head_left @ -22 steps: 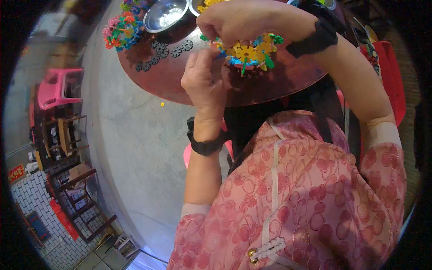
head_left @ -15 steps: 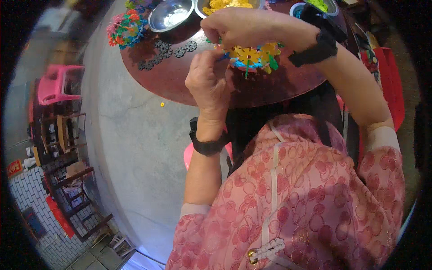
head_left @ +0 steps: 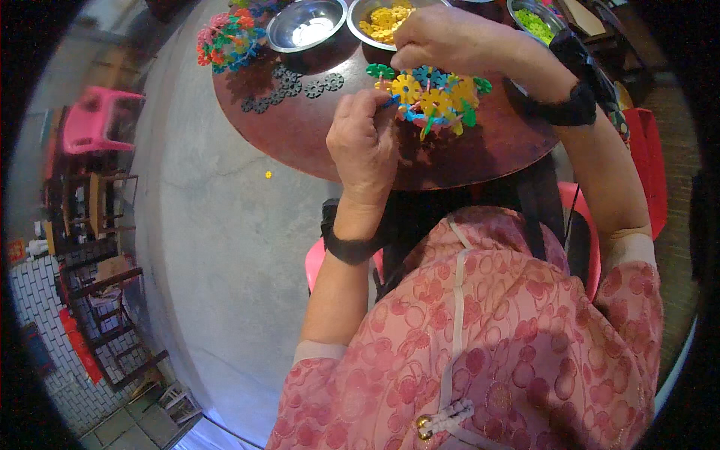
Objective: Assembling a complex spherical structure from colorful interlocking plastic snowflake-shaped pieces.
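Observation:
On the near part of the round table sits a ring-shaped assembly of interlocking plastic snowflake discs (head_left: 437,103), yellow, blue, green and pink. My left hand (head_left: 363,139) is closed at its left side, with a blue piece of the assembly at the fingertips. Above the assembly's far side is my right hand (head_left: 431,41), its fingers curled together beside the bowl of yellow discs; whatever they hold, if anything, is hidden. Several loose dark grey discs (head_left: 285,84) lie flat on the table to the left of my left hand.
The reddish-brown table (head_left: 300,139) carries a shiny steel bowl (head_left: 276,37), a bowl of yellow discs (head_left: 365,37) and a bowl of green discs (head_left: 556,34). A finished-looking ball of coloured discs (head_left: 225,41) stands at far left. One yellow disc (head_left: 268,175) lies on the floor near a pink stool (head_left: 94,124).
My right hand has lifted off the assembly and moved right, uncovering its green and blue far side. My left hand stays at the assembly's left side. The whole view has shifted slightly.

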{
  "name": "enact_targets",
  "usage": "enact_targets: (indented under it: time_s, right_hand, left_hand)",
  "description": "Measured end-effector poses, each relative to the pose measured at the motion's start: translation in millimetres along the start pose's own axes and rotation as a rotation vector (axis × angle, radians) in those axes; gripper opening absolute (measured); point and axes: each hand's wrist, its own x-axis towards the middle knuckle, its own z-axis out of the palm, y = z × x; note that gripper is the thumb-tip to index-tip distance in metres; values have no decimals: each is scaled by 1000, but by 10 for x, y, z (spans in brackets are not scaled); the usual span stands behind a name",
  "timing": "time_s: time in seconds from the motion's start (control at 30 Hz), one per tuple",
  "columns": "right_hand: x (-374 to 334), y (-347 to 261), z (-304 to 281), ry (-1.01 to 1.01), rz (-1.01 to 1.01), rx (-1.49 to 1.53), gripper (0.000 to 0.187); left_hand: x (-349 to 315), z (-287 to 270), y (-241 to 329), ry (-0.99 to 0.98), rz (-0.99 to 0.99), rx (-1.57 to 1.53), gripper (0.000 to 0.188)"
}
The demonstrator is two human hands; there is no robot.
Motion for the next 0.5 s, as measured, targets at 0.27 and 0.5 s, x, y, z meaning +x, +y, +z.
enact_targets:
  time_s: [0.27, 0.5]
  right_hand:
    - [29, 73, 200, -68, -91, -89, 30]
    - [31, 186, 213, -102, -54, 11, 27]
  left_hand:
    - [-8, -12, 7, -10, 16, 109, 14]
    - [-9, -18, 21, -96, 16, 56, 15]
